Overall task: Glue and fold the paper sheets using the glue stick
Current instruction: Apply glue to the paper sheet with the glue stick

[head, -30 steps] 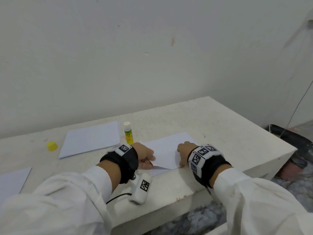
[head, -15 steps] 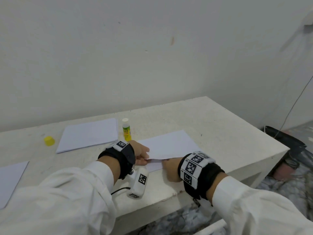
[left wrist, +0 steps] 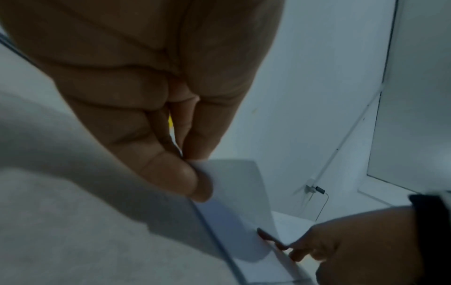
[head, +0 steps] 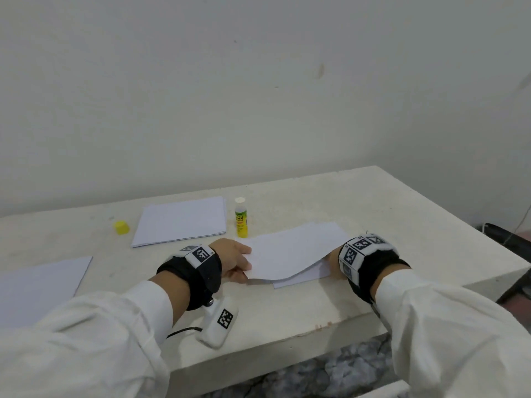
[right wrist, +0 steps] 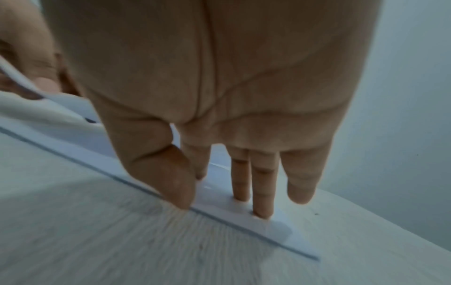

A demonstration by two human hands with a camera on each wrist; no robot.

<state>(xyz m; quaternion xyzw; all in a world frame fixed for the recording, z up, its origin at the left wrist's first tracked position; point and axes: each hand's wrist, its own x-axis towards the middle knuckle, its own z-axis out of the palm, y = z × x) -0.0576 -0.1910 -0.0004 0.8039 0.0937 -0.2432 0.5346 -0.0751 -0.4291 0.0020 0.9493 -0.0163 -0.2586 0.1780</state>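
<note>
A white paper sheet (head: 296, 251) lies on the table's near middle with its upper layer bowed up over a lower layer. My left hand (head: 248, 264) pinches the upper layer's left corner between thumb and fingers (left wrist: 195, 165). My right hand (head: 333, 257), largely hidden behind its wristband, sits at the sheet's right end. In the right wrist view its straight fingers (right wrist: 262, 210) press the lower layer (right wrist: 280, 231) flat, thumb at the near edge. The glue stick (head: 240, 216) stands upright and uncapped just behind the sheet.
A stack of white sheets (head: 181, 221) lies behind my left hand, with the yellow cap (head: 121, 227) to its left. Another sheet (head: 37, 285) lies at the far left. The table's front edge (head: 287, 349) is close to my wrists, and its right corner drops off.
My right hand has slid right along the sheet's near edge to its right end. My left hand has stayed at the left corner, and the upper layer now bows higher.
</note>
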